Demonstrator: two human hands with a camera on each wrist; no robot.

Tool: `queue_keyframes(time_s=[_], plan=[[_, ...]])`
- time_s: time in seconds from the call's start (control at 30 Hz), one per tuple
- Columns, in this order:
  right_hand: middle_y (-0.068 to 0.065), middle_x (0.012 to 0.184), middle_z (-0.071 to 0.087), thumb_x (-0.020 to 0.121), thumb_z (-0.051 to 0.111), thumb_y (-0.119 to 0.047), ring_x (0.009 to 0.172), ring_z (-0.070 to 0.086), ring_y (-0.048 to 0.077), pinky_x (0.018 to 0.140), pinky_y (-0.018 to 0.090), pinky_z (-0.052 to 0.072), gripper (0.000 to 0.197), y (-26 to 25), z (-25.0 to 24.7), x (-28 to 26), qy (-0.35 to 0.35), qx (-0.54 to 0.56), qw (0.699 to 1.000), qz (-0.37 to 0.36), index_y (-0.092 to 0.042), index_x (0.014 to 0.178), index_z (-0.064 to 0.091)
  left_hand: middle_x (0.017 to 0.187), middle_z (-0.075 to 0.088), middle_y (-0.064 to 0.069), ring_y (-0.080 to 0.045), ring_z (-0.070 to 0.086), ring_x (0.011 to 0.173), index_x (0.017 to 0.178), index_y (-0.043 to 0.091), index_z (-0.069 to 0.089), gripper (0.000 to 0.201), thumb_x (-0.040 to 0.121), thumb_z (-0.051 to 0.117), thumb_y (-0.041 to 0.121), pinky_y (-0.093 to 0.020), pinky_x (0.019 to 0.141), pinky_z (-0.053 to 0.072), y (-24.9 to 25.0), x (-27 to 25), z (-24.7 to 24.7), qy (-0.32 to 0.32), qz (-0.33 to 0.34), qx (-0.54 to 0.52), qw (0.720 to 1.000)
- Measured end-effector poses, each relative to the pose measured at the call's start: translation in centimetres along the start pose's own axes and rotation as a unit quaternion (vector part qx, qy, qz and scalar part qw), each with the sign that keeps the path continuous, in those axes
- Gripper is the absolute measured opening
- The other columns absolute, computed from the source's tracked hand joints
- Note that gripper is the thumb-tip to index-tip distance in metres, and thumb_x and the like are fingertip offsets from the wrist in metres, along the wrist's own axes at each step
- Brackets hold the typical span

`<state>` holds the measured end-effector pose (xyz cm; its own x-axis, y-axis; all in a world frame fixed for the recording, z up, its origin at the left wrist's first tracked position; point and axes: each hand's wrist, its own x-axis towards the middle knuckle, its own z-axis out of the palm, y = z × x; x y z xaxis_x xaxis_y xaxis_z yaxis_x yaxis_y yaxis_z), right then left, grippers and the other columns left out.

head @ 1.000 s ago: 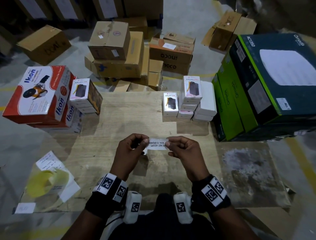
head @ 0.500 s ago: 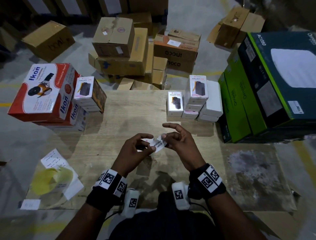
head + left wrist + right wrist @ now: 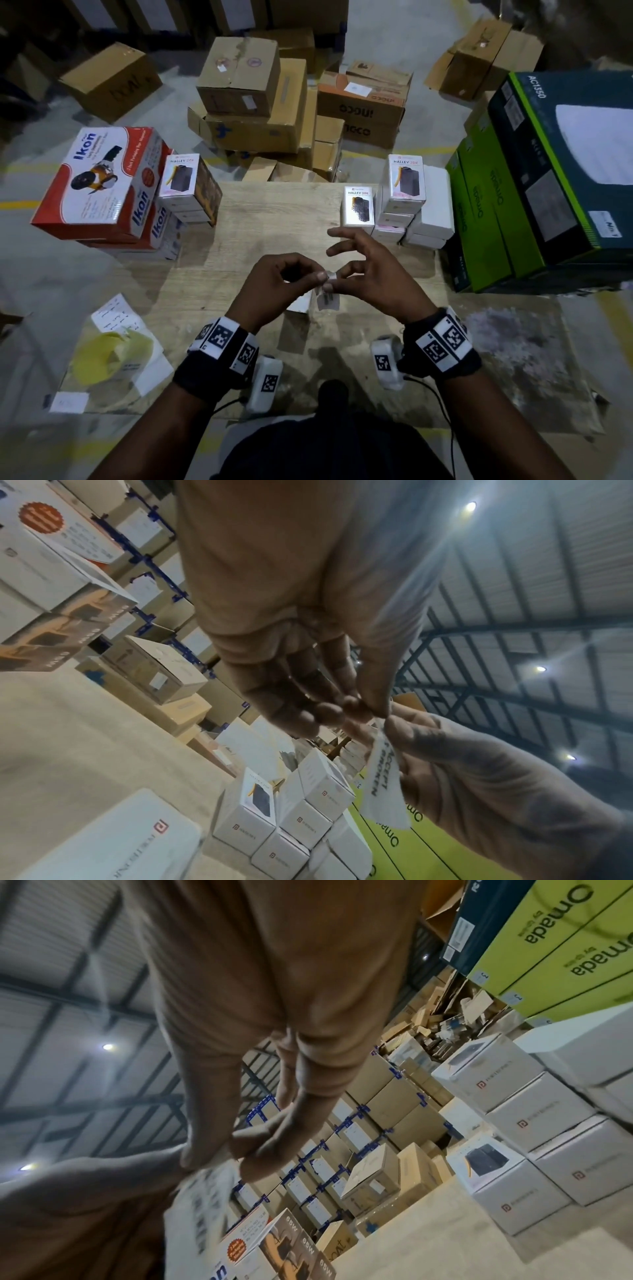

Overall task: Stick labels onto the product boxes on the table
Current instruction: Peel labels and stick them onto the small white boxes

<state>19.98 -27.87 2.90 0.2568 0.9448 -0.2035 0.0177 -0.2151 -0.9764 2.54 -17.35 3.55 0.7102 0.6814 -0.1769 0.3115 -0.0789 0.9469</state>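
Over the middle of the wooden table (image 3: 267, 219) both hands meet on a small white label (image 3: 326, 298) printed in black. My left hand (image 3: 291, 277) pinches its top edge between thumb and fingertips. My right hand (image 3: 359, 270) pinches the same top corner with thumb and a lower finger, index and middle fingers raised. The label (image 3: 385, 785) hangs down from the pinch; it reads "ACCEPT ... BROKEN". In the right wrist view the label (image 3: 202, 1204) is blurred. Small white Halley 20K boxes (image 3: 358, 209) stand stacked at the far right, one more pile (image 3: 181, 185) at the far left.
Red and white Ikon boxes (image 3: 99, 181) are stacked at the left. Large green Omada cartons (image 3: 513, 192) wall off the right side. A yellow backing sheet with papers (image 3: 106, 356) lies at the near left. Brown cartons (image 3: 246, 92) crowd the floor beyond the table.
The label, first stretched flat and level between both hands, now hangs down from a shared pinch at its top. The right hand's index and middle fingers have lifted off it.
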Motion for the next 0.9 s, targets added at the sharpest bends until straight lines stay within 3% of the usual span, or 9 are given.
queue_keyframes(time_s=[0.1, 0.17, 0.23, 0.47, 0.6, 0.73, 0.8, 0.9], plan=[[-0.006, 0.114, 0.068, 0.074, 0.09, -0.023, 0.091, 0.071, 0.016, 0.083, 0.04, 0.062, 0.052, 0.7, 0.3, -0.2, -0.001, -0.027, 0.999, 0.023, -0.029, 0.119, 0.065, 0.086, 0.076, -0.007, -0.023, 0.07, 0.076, 0.091, 0.009, 0.076, 0.009, 0.086, 0.075, 0.017, -0.037, 0.074, 0.059, 0.0, 0.1, 0.1, 0.064, -0.041, -0.078, 0.994], [-0.003, 0.095, 0.074, 0.083, 0.083, -0.019, 0.083, 0.071, 0.016, 0.079, 0.038, 0.061, 0.025, 1.4, 0.9, -0.7, 0.008, 0.007, 0.999, 0.037, -0.013, 0.104, 0.071, 0.087, 0.076, -0.009, -0.021, 0.07, 0.077, 0.093, 0.009, 0.076, 0.011, 0.086, 0.076, 0.017, -0.035, 0.076, 0.059, -0.1, -0.1, 0.3, 0.093, -0.067, -0.123, 0.986], [0.004, 0.082, 0.073, 0.091, 0.073, -0.011, 0.076, 0.067, 0.018, 0.076, 0.038, 0.059, 0.011, 2.0, 1.3, -1.3, 0.033, 0.092, 0.994, 0.041, -0.002, 0.097, 0.072, 0.087, 0.076, -0.008, -0.019, 0.069, 0.075, 0.095, 0.01, 0.076, 0.012, 0.085, 0.076, 0.017, -0.032, 0.073, 0.057, -0.2, -0.5, 0.5, 0.108, -0.08, -0.131, 0.982], [0.011, 0.082, 0.073, 0.092, 0.067, -0.005, 0.072, 0.064, 0.015, 0.073, 0.031, 0.059, 0.013, 2.1, 1.2, -2.3, 0.047, 0.187, 0.981, 0.036, 0.002, 0.102, 0.073, 0.083, 0.076, -0.007, -0.011, 0.062, 0.067, 0.091, 0.008, 0.076, 0.01, 0.084, 0.077, 0.016, -0.028, 0.067, 0.053, -0.3, -1.5, 0.6, 0.13, -0.095, -0.14, 0.977], [0.016, 0.082, 0.074, 0.086, 0.071, -0.006, 0.069, 0.065, 0.018, 0.07, 0.031, 0.059, 0.017, 1.4, 0.6, -2.7, 0.074, 0.234, 0.969, 0.027, -0.004, 0.103, 0.072, 0.084, 0.075, -0.01, -0.021, 0.058, 0.073, 0.093, 0.006, 0.074, 0.011, 0.086, 0.073, 0.015, -0.03, 0.068, 0.052, 0.3, -2.2, 1.0, 0.113, -0.113, -0.184, 0.97], [0.011, 0.088, 0.074, 0.092, 0.068, -0.006, 0.079, 0.068, 0.019, 0.078, 0.037, 0.06, 0.004, 1.2, 0.1, -3.7, 0.082, 0.218, 0.972, 0.012, -0.006, 0.096, 0.07, 0.083, 0.075, -0.007, -0.014, 0.06, 0.07, 0.097, 0.002, 0.072, 0.016, 0.087, 0.071, 0.014, -0.031, 0.07, 0.051, 1.1, -2.5, 1.9, 0.076, -0.137, -0.216, 0.964], [0.007, 0.092, 0.075, 0.092, 0.068, -0.009, 0.088, 0.07, 0.02, 0.08, 0.038, 0.06, 0.005, 1.2, 0.0, -4.2, 0.077, 0.189, 0.979, 0.0, -0.009, 0.096, 0.072, 0.088, 0.076, -0.008, -0.016, 0.065, 0.075, 0.099, 0.003, 0.072, 0.016, 0.088, 0.071, 0.015, -0.029, 0.07, 0.052, 1.3, -2.6, 2.8, 0.045, -0.13, -0.189, 0.972], [0.008, 0.095, 0.076, 0.092, 0.07, -0.012, 0.088, 0.071, 0.02, 0.076, 0.034, 0.059, 0.011, 1.2, 0.0, -5.5, 0.099, 0.126, 0.987, -0.02, -0.008, 0.1, 0.076, 0.09, 0.077, -0.01, -0.02, 0.068, 0.08, 0.103, 0.006, 0.071, 0.02, 0.086, 0.074, 0.018, -0.026, 0.068, 0.052, 1.8, -2.8, 4.4, 0.024, -0.123, -0.161, 0.979]])
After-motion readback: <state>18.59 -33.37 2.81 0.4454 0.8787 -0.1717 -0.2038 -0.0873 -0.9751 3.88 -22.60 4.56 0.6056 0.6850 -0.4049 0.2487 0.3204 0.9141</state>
